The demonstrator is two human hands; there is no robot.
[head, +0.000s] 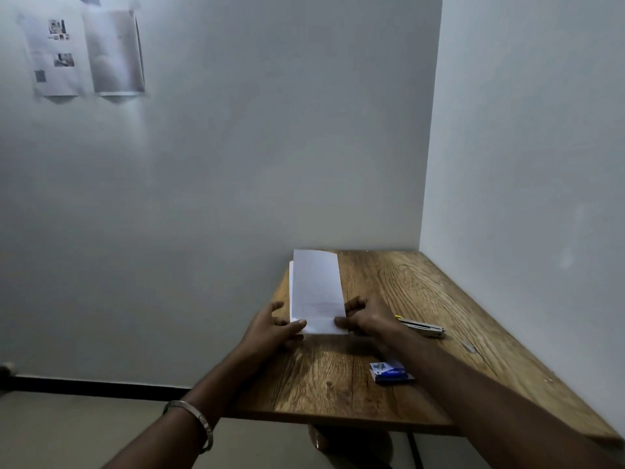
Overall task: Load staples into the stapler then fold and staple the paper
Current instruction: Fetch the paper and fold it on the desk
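Note:
A white paper (316, 289), folded lengthwise into a narrow strip, lies on the wooden table (406, 299) near its left edge. My left hand (274, 328) pinches the strip's near left corner between thumb and fingers. My right hand (363, 316) grips the near right corner the same way. A metal stapler (422, 327) lies flat just right of my right hand, partly hidden by it. A blue staple box (389, 371) rests on the table below my right forearm.
A small strip of staples (470, 347) lies right of the stapler. The table stands in a corner, walls behind and to the right. Printed sheets (84, 52) hang on the wall at upper left. The floor shows left of the table.

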